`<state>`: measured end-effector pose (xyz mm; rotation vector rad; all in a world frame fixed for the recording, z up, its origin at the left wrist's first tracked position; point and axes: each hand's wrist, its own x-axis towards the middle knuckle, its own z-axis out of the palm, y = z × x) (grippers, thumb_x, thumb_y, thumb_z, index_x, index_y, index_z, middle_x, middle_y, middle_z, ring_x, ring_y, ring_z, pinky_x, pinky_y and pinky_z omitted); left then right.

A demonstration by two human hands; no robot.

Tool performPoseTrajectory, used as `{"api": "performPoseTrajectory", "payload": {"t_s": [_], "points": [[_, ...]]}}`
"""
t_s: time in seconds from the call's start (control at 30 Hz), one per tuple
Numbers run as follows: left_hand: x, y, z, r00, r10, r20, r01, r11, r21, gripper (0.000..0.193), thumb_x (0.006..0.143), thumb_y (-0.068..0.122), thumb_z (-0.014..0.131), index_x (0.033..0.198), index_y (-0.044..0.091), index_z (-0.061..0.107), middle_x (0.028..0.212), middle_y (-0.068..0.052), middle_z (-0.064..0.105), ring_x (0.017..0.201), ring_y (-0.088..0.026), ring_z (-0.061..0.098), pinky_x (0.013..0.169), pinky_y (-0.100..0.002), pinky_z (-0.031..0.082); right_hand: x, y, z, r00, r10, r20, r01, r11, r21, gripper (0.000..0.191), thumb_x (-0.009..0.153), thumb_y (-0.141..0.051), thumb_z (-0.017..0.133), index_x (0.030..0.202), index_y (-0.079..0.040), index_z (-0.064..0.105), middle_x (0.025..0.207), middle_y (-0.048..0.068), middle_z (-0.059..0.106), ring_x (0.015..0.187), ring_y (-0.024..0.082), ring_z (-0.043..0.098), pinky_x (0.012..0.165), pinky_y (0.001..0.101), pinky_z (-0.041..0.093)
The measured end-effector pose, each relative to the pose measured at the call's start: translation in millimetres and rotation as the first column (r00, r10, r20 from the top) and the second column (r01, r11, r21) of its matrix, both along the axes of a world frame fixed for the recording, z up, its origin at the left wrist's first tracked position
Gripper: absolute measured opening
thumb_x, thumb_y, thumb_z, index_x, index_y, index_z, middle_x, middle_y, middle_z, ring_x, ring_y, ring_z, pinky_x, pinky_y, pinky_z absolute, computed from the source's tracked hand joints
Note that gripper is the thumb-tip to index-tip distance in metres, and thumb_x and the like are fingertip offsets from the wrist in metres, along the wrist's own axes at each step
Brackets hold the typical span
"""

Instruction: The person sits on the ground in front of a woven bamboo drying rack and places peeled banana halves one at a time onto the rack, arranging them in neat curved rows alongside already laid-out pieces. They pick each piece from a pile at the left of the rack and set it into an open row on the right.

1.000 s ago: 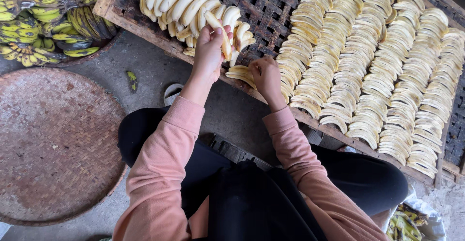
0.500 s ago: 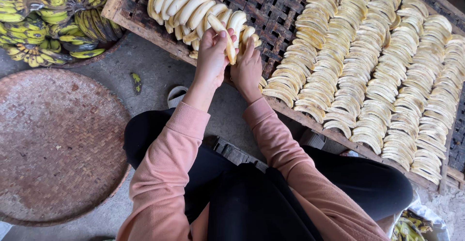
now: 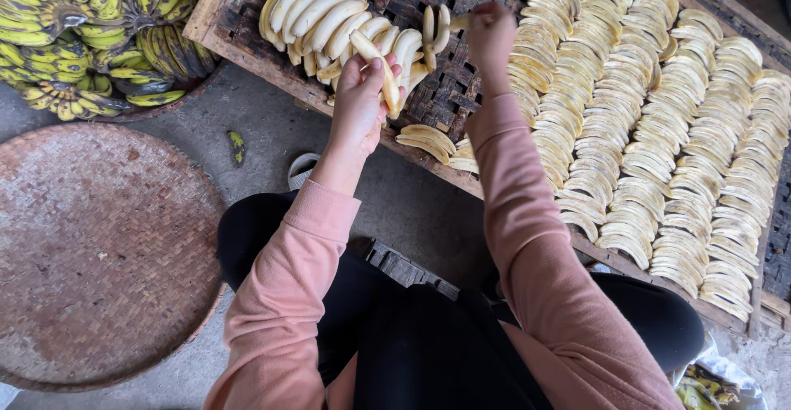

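Fingers (image 3: 372, 70) around peeled banana (image 3: 375, 62), beside peeled pile (image 3: 317, 18) on woven rack (image 3: 461, 89).

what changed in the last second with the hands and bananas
The right hand left the left hand and reached up the tray, carrying a banana slice. The left hand kept holding its peeled banana. The rows of slices and the round basket stayed put.
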<state>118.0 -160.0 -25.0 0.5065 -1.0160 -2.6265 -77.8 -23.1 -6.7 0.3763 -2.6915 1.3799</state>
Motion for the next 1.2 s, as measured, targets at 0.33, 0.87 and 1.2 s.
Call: {"api": "performPoseTrajectory", "payload": {"t_s": [0.33, 0.87, 1.2], "points": [[0, 4, 6, 1.0, -0.025, 0.005, 0.025, 0.999, 0.034, 0.035, 0.107, 0.02, 0.053, 0.14, 0.01, 0.051, 0.129, -0.008, 0.063, 0.119, -0.02, 0.063, 0.096, -0.043, 0.057, 68, 89, -83, 0.615, 0.473, 0.631, 0.169, 0.702, -0.691, 0.007, 0.1, -0.005, 0.059, 0.105, -0.001, 0.059, 0.097, 0.017, 0.07, 0.08, 0.025, 0.074, 0.074, 0.0343, 0.066], [5, 4, 1, 0.999, -0.041, -0.001, 0.041, 0.999, -0.01, 0.035, 0.107, 0.021, 0.054, 0.141, 0.012, 0.052, 0.129, -0.007, 0.064, 0.122, -0.019, 0.063, 0.1, -0.044, 0.056, 98, 81, -74, 0.778, 0.622, -0.083, -0.454, 0.649, 0.61, 0.048, 0.08, -0.006, 0.073, 0.127, -0.009, 0.064, 0.108, 0.013, 0.063, 0.104, 0.035, 0.064, 0.09, 0.0457, 0.053], [10, 5, 7, 0.998, -0.064, 0.019, 0.065, 0.998, -0.028, 0.038, 0.107, 0.021, 0.053, 0.144, 0.012, 0.05, 0.129, -0.006, 0.063, 0.123, -0.018, 0.062, 0.099, -0.042, 0.056, 56, 81, -86, 0.711, 0.671, 0.208, -0.661, 0.54, 0.521, 0.023, 0.09, -0.025, 0.075, 0.103, -0.008, 0.066, 0.091, 0.013, 0.071, 0.083, 0.032, 0.07, 0.077, 0.0422, 0.055]]}}
